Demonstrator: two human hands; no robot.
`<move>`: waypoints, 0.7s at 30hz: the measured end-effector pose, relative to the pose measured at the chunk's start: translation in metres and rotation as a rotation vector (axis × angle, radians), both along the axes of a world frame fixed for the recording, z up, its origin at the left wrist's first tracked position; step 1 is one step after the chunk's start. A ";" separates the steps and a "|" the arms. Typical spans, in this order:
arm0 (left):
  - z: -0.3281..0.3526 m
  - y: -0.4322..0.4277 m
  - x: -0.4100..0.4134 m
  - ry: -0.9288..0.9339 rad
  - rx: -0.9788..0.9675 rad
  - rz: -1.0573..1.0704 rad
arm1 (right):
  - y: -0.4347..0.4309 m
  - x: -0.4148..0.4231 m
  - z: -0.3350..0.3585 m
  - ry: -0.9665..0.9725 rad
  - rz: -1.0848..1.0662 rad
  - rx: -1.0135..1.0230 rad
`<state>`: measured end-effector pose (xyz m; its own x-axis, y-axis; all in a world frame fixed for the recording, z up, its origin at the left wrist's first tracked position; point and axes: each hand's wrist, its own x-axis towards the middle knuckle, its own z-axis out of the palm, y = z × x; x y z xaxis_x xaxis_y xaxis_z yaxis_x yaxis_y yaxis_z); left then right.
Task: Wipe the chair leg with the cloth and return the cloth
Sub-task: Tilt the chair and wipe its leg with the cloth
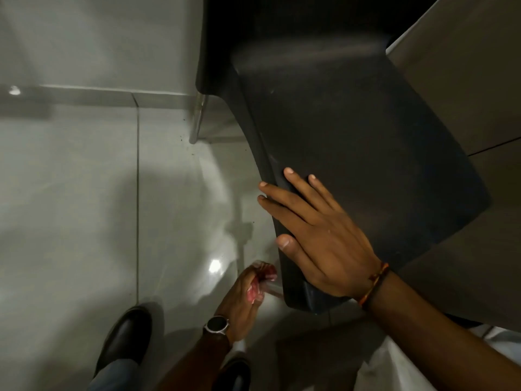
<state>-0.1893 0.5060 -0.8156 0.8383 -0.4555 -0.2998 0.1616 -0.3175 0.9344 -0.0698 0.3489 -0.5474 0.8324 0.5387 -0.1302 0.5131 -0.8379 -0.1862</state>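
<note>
A black chair (352, 131) with a moulded seat fills the upper right of the head view. My right hand (318, 235) lies flat with fingers spread on the seat's front left edge. Below the seat, my left hand (242, 300), with a watch on its wrist, is shut on a red and white cloth (260, 280). The cloth is wrapped around a metal chair leg (273, 287) close to the seat's underside; most of that leg is hidden by hand, cloth and seat. A second metal leg (198, 117) shows at the chair's far corner.
A glossy pale tiled floor (84, 193) spreads to the left, with a wall skirting (98, 94) at the back. A brown table top (465, 80) sits over the chair at the right. My black shoes (127, 334) stand at the bottom edge.
</note>
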 end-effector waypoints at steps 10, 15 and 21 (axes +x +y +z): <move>-0.052 0.010 -0.002 0.036 -0.017 0.007 | -0.001 -0.002 0.001 -0.022 -0.017 0.072; 0.032 -0.021 -0.026 0.153 -0.198 0.277 | 0.001 -0.002 0.005 0.011 -0.020 0.048; 0.135 -0.048 -0.038 0.192 -0.422 0.532 | 0.002 -0.001 0.009 0.032 -0.019 0.026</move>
<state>-0.2268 0.4583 -0.6806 0.9296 -0.1086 -0.3523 0.3683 0.2337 0.8999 -0.0712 0.3509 -0.5384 0.8380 0.5265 -0.1430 0.4908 -0.8420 -0.2239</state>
